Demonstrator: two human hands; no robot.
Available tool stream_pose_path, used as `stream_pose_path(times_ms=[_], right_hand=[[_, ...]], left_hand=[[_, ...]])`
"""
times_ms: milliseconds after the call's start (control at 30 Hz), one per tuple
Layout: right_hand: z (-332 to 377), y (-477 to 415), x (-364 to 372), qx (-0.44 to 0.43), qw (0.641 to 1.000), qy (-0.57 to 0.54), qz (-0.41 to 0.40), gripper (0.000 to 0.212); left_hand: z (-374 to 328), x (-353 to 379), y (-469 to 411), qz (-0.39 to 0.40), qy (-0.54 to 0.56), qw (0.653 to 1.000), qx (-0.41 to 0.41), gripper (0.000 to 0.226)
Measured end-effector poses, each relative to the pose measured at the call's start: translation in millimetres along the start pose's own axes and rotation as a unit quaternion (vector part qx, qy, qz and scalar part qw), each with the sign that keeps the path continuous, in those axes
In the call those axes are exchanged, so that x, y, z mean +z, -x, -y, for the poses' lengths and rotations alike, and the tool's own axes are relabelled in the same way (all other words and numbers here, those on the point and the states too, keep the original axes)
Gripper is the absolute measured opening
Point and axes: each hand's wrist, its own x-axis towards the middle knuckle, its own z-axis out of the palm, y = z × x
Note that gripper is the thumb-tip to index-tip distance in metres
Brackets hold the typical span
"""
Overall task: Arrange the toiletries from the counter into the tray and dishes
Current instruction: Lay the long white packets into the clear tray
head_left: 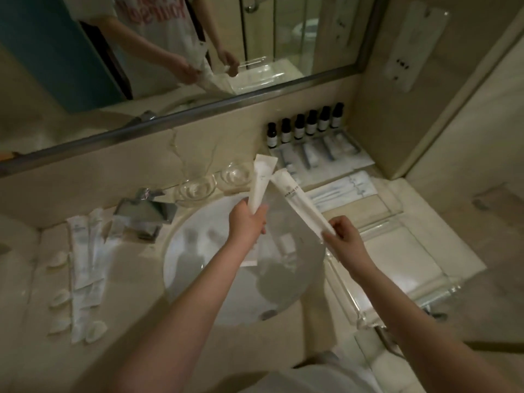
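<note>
The left hand (249, 221) is curled tight round a long white paper packet (262, 180). The top of this packet points up and away, toward the wall. The bottom end sticks out under the hand.

The right hand (344, 236) pinches the near end of a second long white packet with small print on it (297, 199). This one leans up and to the left. Its top end is just beside the first packet, but I cannot tell if they touch. The two hands are apart, and both are up in the air over the round white sink (212, 302).

Behind the sink, two small round clear glass dishes (195, 190) (236, 174) sit side by side on the pale stone desk (127, 279). A shiny metal tap (147, 211) stands to their left.

To the right of the sink is a big clear plastic tray with a white bottom (397, 251). More flat white packets (340, 188) lie just behind it. Six little dark bottles with black caps (306, 127) stand in a row by the wall.

On the left part of the desk, more long white packets (85, 251) lie in a pile. Small white oval pieces (58, 259) lie around them. The wide mirror (170, 52) above shows the person's hands and the packets.
</note>
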Motion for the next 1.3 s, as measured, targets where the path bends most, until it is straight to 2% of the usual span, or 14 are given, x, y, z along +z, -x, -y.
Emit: stream_pose_path(times_ms=[100,233,333,433,533,600,700,800,900,967,1100,1300], right_hand=[[-2,-7,-13,0.007,1.0,-0.019,0.023,0.021],[-9,-17,-29,0.01,0.998,-0.016,0.064,0.016],[-7,-26,-38,0.027,0.995,-0.022,0.089,0.02],[5,-36,-45,0.032,0.991,-0.065,0.108,0.012],[15,-50,-48,0.027,0.992,-0.022,0.121,0.007],[17,-60,-51,0.035,0.995,0.025,0.095,0.021],[17,-72,-56,0.087,0.996,0.035,-0.005,0.039],[12,-85,-59,0.136,0.981,0.048,-0.126,0.035],[7,-97,-54,0.196,0.96,0.04,-0.196,0.025],[2,-103,-48,0.239,0.949,0.033,-0.203,0.021],[1,-109,-34,0.325,0.932,0.016,-0.163,0.011],[-8,-112,-21,0.369,0.924,-0.012,-0.096,0.015]], left_hand=[[-22,31,-6,0.031,0.084,0.996,-0.012,0.033],[-42,61,-21,0.022,0.122,0.991,-0.054,0.034],[-56,76,-35,0.063,0.101,0.992,-0.043,0.034],[-74,87,-46,0.119,0.061,0.991,-0.007,0.03],[-88,99,-52,0.151,0.012,0.988,0.022,0.022],[-91,105,-57,0.142,-0.014,0.989,0.035,0.027],[-84,102,-62,0.123,-0.023,0.991,0.044,0.031],[-70,89,-68,0.104,-0.036,0.993,0.029,0.03],[-58,76,-74,0.084,-0.047,0.995,0.01,0.029],[-52,68,-75,0.085,-0.052,0.995,0.012,0.031],[-42,56,-74,0.092,-0.048,0.995,0.014,0.03],[-34,42,-75,0.096,-0.039,0.994,0.014,0.017]])
